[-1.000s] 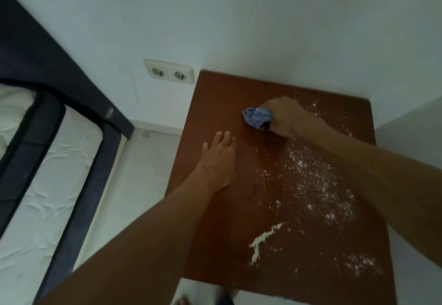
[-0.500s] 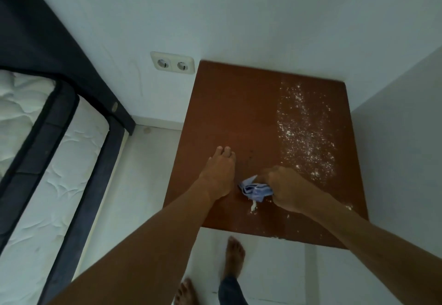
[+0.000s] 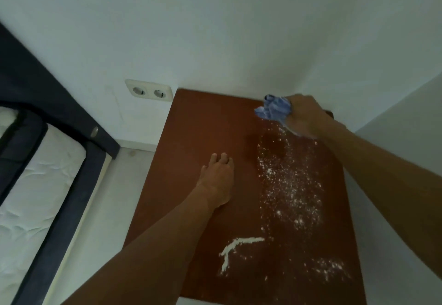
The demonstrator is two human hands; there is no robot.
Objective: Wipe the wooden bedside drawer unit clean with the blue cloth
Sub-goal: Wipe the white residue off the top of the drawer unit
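The wooden drawer unit (image 3: pixel 196 123) shows its brown top from above, set against the white wall. White powder (image 3: pixel 290 185) is scattered down its right half, and a swept line of powder (image 3: pixel 235 247) lies near the front edge. My right hand (image 3: pixel 305 116) grips the bunched blue cloth (image 3: pixel 273 107) at the far right corner of the top. My left hand (image 3: pixel 218 178) rests flat on the left half of the top, fingers straight, holding nothing.
A double wall socket (image 3: pixel 149 92) sits left of the unit. A bed with a dark frame (image 3: pixel 51 111) and white mattress (image 3: pixel 35 192) stands at the left, with pale floor (image 3: pixel 112 199) between. A wall (image 3: pixel 394 161) closes in on the right.
My right hand has carried the cloth from the front edge of the top up to the far right corner. A swept line of powder now lies near the front. My left hand stays put.
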